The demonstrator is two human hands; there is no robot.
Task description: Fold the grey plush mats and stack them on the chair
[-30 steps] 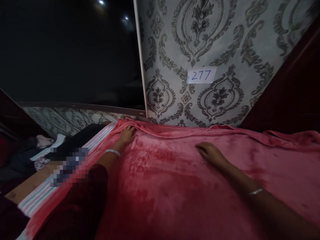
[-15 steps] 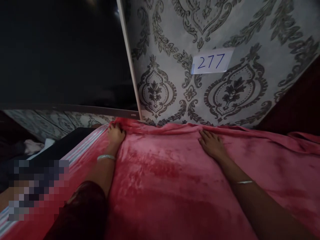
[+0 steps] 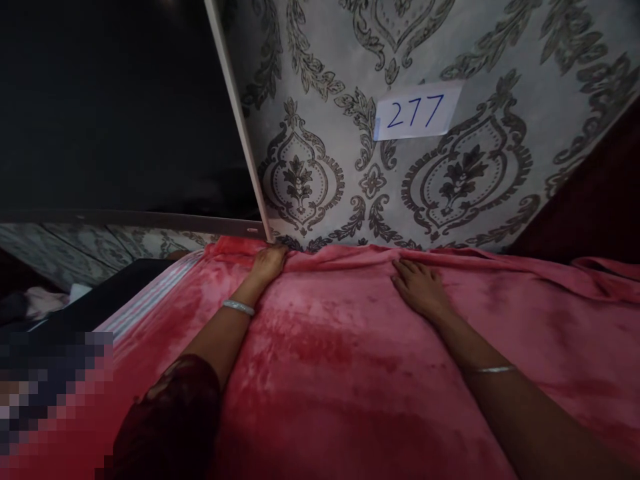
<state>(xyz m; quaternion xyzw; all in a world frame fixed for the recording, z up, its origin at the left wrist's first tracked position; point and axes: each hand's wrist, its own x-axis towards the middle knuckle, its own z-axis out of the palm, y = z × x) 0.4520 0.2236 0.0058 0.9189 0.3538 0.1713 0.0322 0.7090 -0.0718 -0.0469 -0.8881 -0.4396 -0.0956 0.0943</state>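
A plush pink-red blanket [image 3: 310, 347] covers the surface in front of me, with a loose fold running along its far edge by the wall. My left hand [image 3: 270, 262] is on that fold, below the corner of the dark screen; its fingertips dip at the far edge and are mostly hidden, so their grip is unclear. My right hand [image 3: 421, 285] lies flat on the blanket farther right, fingers spread, tips touching the fold. Each wrist wears a silvery bangle.
A large dark screen [image 3: 120, 113] stands at the upper left, close above the blanket. Patterned wallpaper [image 3: 310, 173] rises behind, bearing a paper marked 277 [image 3: 417, 112]. Striped edging [image 3: 155, 297] borders the blanket's left side, beside a black object [image 3: 113, 290]. Dark red material [image 3: 595, 207] is at right.
My left hand has slid right along the blanket's far fold, and its fingers have turned down at the edge. My right hand stays in nearly the same place. The view has shifted slightly.
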